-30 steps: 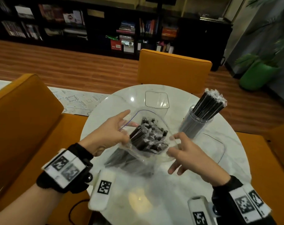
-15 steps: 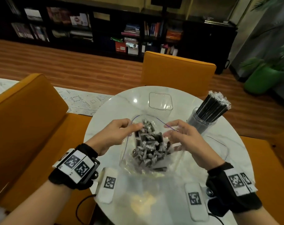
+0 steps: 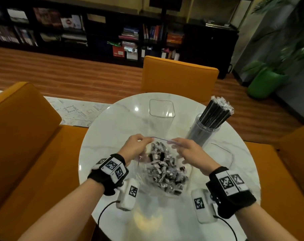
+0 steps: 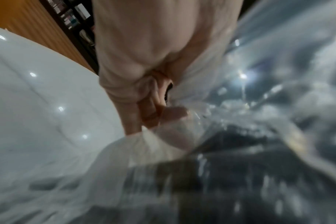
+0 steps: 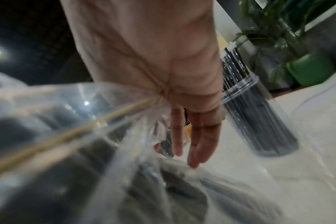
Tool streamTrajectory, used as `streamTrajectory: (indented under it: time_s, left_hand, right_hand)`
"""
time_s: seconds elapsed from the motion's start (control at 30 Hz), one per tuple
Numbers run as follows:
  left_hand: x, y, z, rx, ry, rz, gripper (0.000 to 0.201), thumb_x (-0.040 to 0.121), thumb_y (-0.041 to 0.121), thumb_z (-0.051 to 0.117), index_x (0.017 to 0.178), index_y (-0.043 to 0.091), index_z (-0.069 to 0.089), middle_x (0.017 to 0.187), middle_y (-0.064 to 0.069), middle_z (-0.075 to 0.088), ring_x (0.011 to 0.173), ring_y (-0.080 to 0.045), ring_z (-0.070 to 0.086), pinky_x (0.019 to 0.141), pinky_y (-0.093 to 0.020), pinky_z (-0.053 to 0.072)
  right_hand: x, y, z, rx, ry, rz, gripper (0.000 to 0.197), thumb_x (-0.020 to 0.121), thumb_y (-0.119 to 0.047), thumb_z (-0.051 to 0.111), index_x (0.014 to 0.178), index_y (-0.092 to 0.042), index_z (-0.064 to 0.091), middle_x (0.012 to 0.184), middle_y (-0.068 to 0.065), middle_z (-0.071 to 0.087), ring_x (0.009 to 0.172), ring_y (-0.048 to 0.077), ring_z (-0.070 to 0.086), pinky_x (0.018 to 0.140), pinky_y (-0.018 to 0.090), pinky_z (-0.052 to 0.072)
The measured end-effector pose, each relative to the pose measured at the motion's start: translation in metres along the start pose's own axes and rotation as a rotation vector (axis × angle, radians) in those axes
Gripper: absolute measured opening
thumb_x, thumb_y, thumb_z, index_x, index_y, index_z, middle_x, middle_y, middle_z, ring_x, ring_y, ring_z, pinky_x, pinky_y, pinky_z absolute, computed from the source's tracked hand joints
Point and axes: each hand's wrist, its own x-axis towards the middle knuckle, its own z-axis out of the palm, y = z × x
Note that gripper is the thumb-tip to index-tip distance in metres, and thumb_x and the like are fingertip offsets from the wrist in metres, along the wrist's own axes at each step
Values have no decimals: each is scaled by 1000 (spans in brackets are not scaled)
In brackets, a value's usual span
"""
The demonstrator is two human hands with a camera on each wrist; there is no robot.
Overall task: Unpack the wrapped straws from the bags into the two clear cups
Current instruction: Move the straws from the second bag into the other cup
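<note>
Together, both hands hold the clear zip-top plastic bag of black wrapped straws upright at the centre of the round white marble table. The left hand pinches the bag's rim at nine o'clock; the right hand grips it at three. An empty square clear cup stands at twelve o'clock, and a round clear cup packed with straws at two.

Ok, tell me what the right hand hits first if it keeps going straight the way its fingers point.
Probably the empty square clear cup. The right hand pinches the bag rim, fingers aimed forward and left across its mouth. The straw-filled cup stands off to its right. Depth is unclear.
</note>
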Motion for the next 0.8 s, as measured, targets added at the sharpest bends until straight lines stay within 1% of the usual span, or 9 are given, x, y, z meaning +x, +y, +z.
streamTrajectory:
  time_s: [0.1,0.2,0.37,0.43,0.5,0.57,0.63,0.7,0.8]
  left_hand:
    - [-3,10,6,27,-128,86,33,89,43,60,110,17,67,79,3,61,55,-4,59,43,-17,47]
    - [4,11,3,-41,-51,95,33,90,35,62,110,9,64,75,-3,58,49,-7,56,43,-18,48]
    - [-13,3,-30,167,-4,91,58,83,55,60,131,26,44,109,-2,58,86,-14,65,57,-28,57]
    - [-35,6,-40,51,-81,52,70,80,59,58,140,35,31,116,-3,55,91,-17,67,58,-31,60]
    - [-57,8,-42,6,-228,9,81,74,60,61,141,51,16,118,0,52,95,-20,68,61,-33,60]
    - [-71,3,-32,63,-383,28,94,71,52,73,137,61,7,129,5,43,103,-22,67,63,-31,60]
    - [-72,-8,-19,87,-411,94,103,70,34,83,140,54,10,130,16,45,103,-17,67,65,-22,58]
    - [-59,-22,-12,49,-261,152,89,72,17,83,140,36,30,115,18,60,88,-8,71,71,-22,59]
    - [-39,-35,-8,69,-27,184,66,76,5,75,133,24,48,96,9,66,75,-6,69,72,-25,57]
  right_hand:
    - [1,-2,-2,195,-15,-5,30,104,-25,41,128,-23,59,116,6,65,82,24,67,69,33,57]
    - [10,-1,-2,335,37,68,29,104,-26,41,116,-7,60,103,17,64,78,30,67,67,40,59]
    - [9,13,-6,159,114,212,52,102,-48,33,113,-7,62,103,14,66,85,27,66,63,31,51]
    - [7,16,-7,186,66,272,63,101,-54,24,123,-6,57,108,16,63,99,34,62,67,33,48]
    - [7,15,-4,291,12,332,67,100,-58,20,132,-7,50,105,15,58,113,41,55,81,42,50]
    - [10,11,0,400,-10,367,69,99,-59,21,134,-5,45,98,14,56,111,42,54,88,49,50]
    - [12,7,2,494,-47,381,70,98,-60,27,133,-1,44,96,16,56,91,37,60,76,45,54]
    - [9,5,1,543,-129,375,68,94,-61,42,135,-6,44,101,15,57,75,34,65,64,41,57]
    - [0,8,-1,593,-299,317,60,84,-52,66,133,-21,51,129,17,54,98,40,70,73,45,61]
